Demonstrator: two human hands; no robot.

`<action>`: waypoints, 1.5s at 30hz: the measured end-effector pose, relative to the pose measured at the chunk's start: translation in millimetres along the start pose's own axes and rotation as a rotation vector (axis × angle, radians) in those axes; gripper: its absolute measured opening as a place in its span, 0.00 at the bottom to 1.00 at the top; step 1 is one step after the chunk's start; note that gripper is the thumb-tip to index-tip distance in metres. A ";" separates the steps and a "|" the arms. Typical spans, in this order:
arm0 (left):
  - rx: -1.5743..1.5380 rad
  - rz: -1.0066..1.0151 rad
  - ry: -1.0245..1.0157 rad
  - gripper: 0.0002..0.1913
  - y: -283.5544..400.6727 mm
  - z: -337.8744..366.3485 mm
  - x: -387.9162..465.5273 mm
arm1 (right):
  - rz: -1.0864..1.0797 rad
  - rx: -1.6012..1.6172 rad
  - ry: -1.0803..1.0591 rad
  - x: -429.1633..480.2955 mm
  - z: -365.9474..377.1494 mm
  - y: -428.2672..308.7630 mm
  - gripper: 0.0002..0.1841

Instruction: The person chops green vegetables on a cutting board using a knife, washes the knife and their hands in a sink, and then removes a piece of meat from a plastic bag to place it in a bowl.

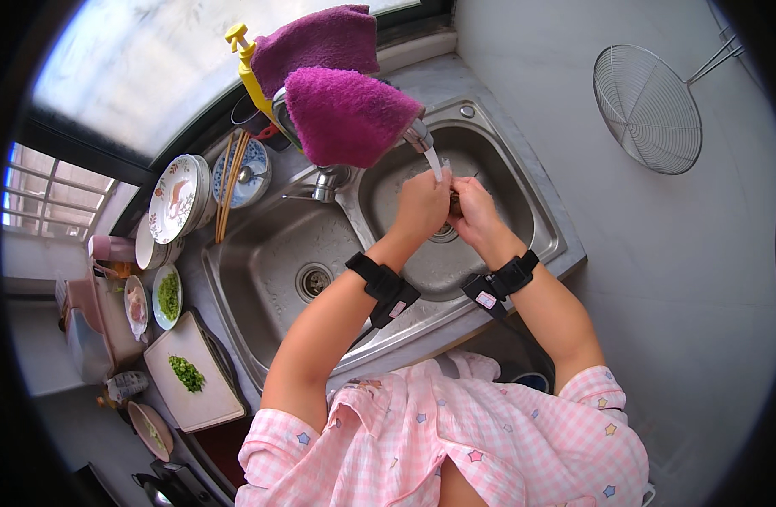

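Observation:
Under the running tap [418, 135] my left hand [422, 201] and my right hand [477, 210] meet over the right basin [511, 184] of a steel double sink. A small dark brown item [455, 204] shows between them, mostly covered by my fingers, so its kind cannot be told. Both hands seem to grip it. Water [433, 163] from the spout runs onto the fingers of my left hand. Below the hands, the basin's drain [444, 234] is partly visible. A bright magenta towel [347, 117] hangs over the faucet.
Left of the sink stand stacked bowls [172, 198], chopsticks [231, 184] across a blue-patterned bowl [256, 166], and a cutting board [191, 374] with chopped greens [186, 372]. A yellow pump bottle [252, 79] rises behind the faucet. A wire skimmer [648, 109] hangs at the right wall.

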State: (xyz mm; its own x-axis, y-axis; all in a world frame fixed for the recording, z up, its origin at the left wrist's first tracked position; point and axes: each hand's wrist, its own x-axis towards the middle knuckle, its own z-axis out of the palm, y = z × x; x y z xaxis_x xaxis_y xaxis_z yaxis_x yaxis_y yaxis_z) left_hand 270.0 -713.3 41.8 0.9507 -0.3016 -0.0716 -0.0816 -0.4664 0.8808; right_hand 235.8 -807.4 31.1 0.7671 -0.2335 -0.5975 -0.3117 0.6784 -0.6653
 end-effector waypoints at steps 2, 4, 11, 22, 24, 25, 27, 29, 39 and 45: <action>-0.077 -0.017 -0.020 0.14 -5.0 -4.0 -1.2 | 0.010 -0.014 -0.005 -4.0 -2.9 1.3 0.06; -0.155 -0.036 -0.037 0.14 -3.9 -6.9 -3.0 | 0.021 -0.031 -0.010 -11.4 -2.8 0.0 0.05; -0.025 0.265 -0.080 0.12 2.7 10.2 -8.6 | 0.115 0.034 -0.042 -21.5 -28.7 -7.5 0.11; -0.752 -0.340 -0.138 0.26 -5.0 6.7 12.2 | 0.148 0.047 -0.076 -3.3 3.5 4.0 0.07; -0.608 -0.278 -0.120 0.24 -5.6 5.3 11.7 | 0.151 0.044 -0.122 5.0 5.3 6.6 0.07; -0.593 -0.239 -0.102 0.22 -5.0 2.8 10.7 | 0.131 0.014 -0.163 9.5 5.3 8.8 0.08; -0.577 -0.203 -0.073 0.20 -8.9 -2.4 10.2 | 0.118 -0.020 -0.211 11.2 11.6 11.5 0.09; -0.521 -0.134 -0.015 0.17 -17.8 -7.2 12.2 | 0.067 0.001 -0.223 6.1 24.3 12.4 0.10; -0.741 -0.189 0.163 0.18 19.3 2.5 15.5 | 0.048 0.105 -0.211 16.3 26.7 -1.8 0.13; -0.875 -0.334 0.183 0.19 17.7 6.6 24.3 | 0.059 0.067 -0.185 26.1 13.1 -1.2 0.09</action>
State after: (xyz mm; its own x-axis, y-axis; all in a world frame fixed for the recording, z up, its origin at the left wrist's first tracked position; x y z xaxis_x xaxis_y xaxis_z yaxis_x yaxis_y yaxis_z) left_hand 289.7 -734.3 52.6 0.9223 -0.0963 -0.3743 0.3852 0.3051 0.8709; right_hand 263.5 -805.2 22.1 0.8404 -0.0643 -0.5382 -0.3259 0.7335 -0.5965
